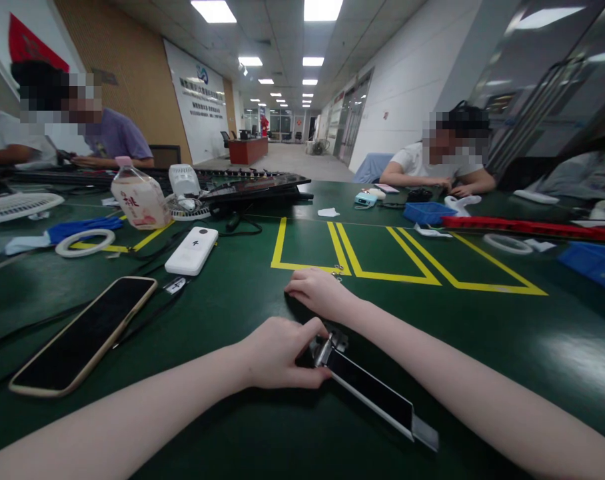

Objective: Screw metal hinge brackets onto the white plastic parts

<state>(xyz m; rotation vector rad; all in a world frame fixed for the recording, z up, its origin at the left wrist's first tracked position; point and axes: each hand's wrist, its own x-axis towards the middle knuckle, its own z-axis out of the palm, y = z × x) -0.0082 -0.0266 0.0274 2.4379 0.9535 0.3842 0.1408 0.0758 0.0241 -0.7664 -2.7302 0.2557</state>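
My left hand (282, 353) is closed, thumb and fingers gripping the near-left end of a long, narrow metal piece with a black strip along its top (370, 390). A shiny metal mechanism (327, 350) sits at that gripped end, and a flat grey tab (425, 433) sticks out at the other. Just beyond, my right hand (322, 293) rests low over the green table, its fingers curled together; whatever they hold, if anything, is hidden. Small metal parts (338, 270) lie right behind its knuckles, by a yellow tape line.
To the left lie a phone (82, 337), a white power bank (191, 251), black cables and a drink bottle (140, 193). Yellow tape frames (392, 277) mark the table (482, 347). Blue trays (595, 265) stand right. Other people sit across the table.
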